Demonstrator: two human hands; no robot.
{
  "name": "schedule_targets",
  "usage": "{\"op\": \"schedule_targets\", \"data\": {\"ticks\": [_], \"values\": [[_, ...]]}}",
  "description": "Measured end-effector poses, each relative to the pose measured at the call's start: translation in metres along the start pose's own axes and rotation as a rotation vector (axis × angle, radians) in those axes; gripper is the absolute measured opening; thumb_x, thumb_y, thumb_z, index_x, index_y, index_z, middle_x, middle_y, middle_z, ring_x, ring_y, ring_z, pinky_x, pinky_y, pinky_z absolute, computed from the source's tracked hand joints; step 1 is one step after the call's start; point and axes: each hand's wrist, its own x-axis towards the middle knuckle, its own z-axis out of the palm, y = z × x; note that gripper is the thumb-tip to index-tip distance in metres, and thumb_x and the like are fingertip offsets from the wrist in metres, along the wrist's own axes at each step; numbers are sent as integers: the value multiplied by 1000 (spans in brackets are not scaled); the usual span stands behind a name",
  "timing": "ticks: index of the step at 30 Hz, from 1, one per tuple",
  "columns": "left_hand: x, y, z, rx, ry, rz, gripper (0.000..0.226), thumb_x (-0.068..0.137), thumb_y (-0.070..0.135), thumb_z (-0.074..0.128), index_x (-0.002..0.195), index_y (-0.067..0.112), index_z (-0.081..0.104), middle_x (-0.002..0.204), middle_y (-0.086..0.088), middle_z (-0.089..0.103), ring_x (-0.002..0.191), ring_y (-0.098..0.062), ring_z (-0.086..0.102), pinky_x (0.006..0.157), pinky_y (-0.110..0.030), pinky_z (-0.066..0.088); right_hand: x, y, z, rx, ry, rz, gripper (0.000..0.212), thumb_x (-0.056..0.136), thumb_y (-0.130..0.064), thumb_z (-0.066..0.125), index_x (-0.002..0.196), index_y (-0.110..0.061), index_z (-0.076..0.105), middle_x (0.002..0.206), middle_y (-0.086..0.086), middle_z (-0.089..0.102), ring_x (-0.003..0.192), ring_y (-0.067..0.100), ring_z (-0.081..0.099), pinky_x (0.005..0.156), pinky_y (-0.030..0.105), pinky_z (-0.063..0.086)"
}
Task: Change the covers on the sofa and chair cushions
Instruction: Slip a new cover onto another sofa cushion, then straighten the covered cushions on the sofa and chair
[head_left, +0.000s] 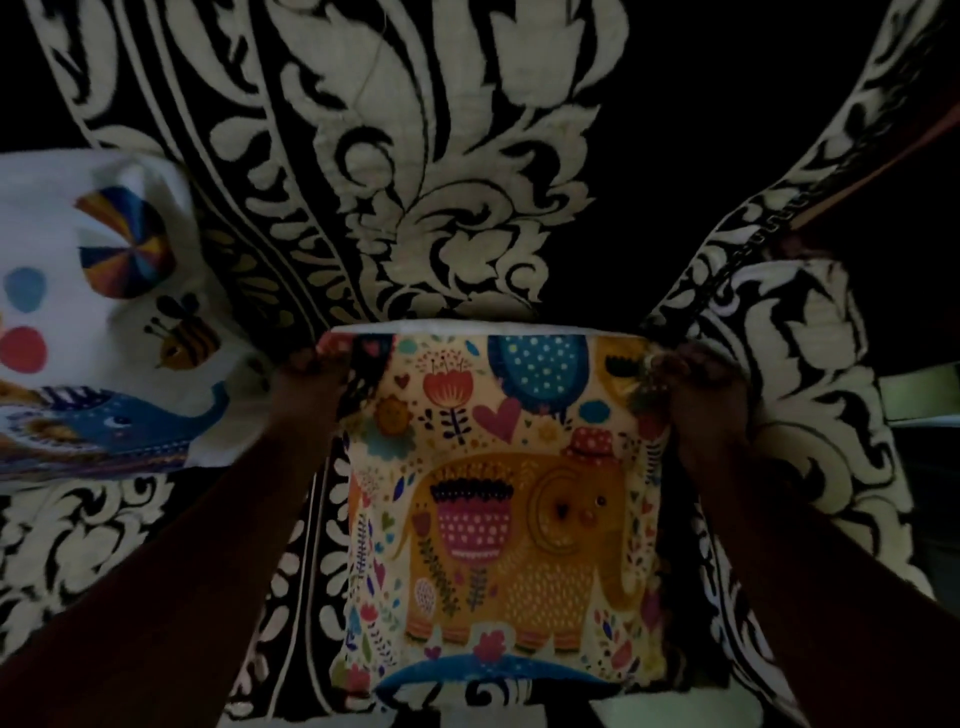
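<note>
- At frame centre, an elephant-print cushion cover is held upright in front of a black-and-cream patterned armchair.
- Contents of the cover: a white cushion insert sits inside; only a narrow white strip shows above the cover's open top edge. How far down the insert reaches cannot be told.
- Left hand: fingers curled over the cover's upper left corner, gripping the fabric at the opening.
- Right hand: fingers curled over the upper right corner, gripping the fabric at the opening. Both forearms run up from the lower frame edge along the cover's sides.
- Cover print: a yellow elephant with a pink saddle cloth, hearts, flowers and a blue dotted shape on a cream ground.
- Second cushion: white, printed with a bee, a blue whale, coloured dots and a striped ball. It lies at the left, on the chair's left armrest, apart from the held cover.
- Lighting is dim; hand detail is faint.
</note>
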Motion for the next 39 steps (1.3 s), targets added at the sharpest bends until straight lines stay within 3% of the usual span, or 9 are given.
{"op": "schedule_targets", "data": {"ticks": [4, 8, 13, 16, 18, 22, 28, 36, 39], "values": [[-26, 32, -40, -41, -5, 58, 7, 93, 26, 69, 90, 33, 68, 88, 5, 73, 91, -22, 71, 64, -36, 56, -30, -46, -32, 142, -113, -81, 32, 90, -24, 74, 121, -30, 71, 119, -1, 73, 111, 20, 69, 90, 46, 57], [-51, 81, -54, -37, -45, 213, 12, 97, 16, 63, 87, 20, 66, 77, 8, 73, 77, -10, 70, 65, -30, 59, -49, -106, -57, 94, -115, -154, 23, 99, -11, 61, 97, -30, 75, 89, -15, 77, 86, 3, 71, 70, 24, 57], [-62, 137, -54, 59, 4, 345, 33, 90, 50, 69, 102, 20, 73, 96, -6, 75, 88, -23, 72, 80, -42, 60, -27, -162, -74, -22, 2, -266, 8, 96, -23, 67, 101, -29, 69, 88, -9, 75, 86, 17, 71, 79, 49, 58], [-52, 157, -35, 150, -12, 365, 25, 100, 33, 60, 111, 13, 68, 99, -12, 72, 69, -8, 63, 57, -12, 51, 1, -182, -71, -115, 44, -327, 9, 84, -38, 67, 88, -45, 67, 94, -1, 74, 92, 30, 71, 84, 63, 56], [-47, 169, -24, 215, 30, 395, 20, 103, 26, 55, 114, 12, 65, 94, -8, 66, 72, -14, 59, 51, -3, 39, 20, -184, -66, -181, 64, -374, 9, 79, -46, 64, 85, -52, 64, 96, 0, 72, 94, 30, 70, 84, 61, 56], [-30, 169, -14, 208, 53, 412, 28, 101, 24, 57, 118, 3, 65, 114, -20, 68, 108, -37, 63, 77, -23, 38, 37, -187, -52, -197, 126, -401, 22, 88, -38, 61, 80, -58, 58, 89, -17, 64, 93, 26, 69, 79, 58, 58], [-31, 168, -10, 265, 88, 416, 30, 103, 18, 53, 122, -4, 60, 121, -25, 64, 114, -40, 59, 76, -23, 36, 68, -168, -50, -236, 100, -401, 7, 72, -68, 52, 80, -69, 52, 97, -8, 64, 99, 32, 67, 81, 60, 57], [-20, 145, -5, 318, 162, 437, 39, 95, 58, 45, 116, 28, 58, 113, -3, 66, 103, -25, 63, 93, -47, 53, 54, -161, -45, -119, 107, -349, 44, 72, -70, 58, 108, -45, 61, 110, -3, 70, 100, 25, 69, 83, 57, 58], [-37, 135, 2, 317, 222, 464, 44, 97, 51, 51, 127, 19, 56, 125, -10, 61, 116, -30, 58, 100, -43, 48, 33, -159, -34, -59, 125, -328, 48, 87, -42, 65, 131, -25, 57, 116, -3, 69, 105, 18, 66, 96, 51, 55]]}}
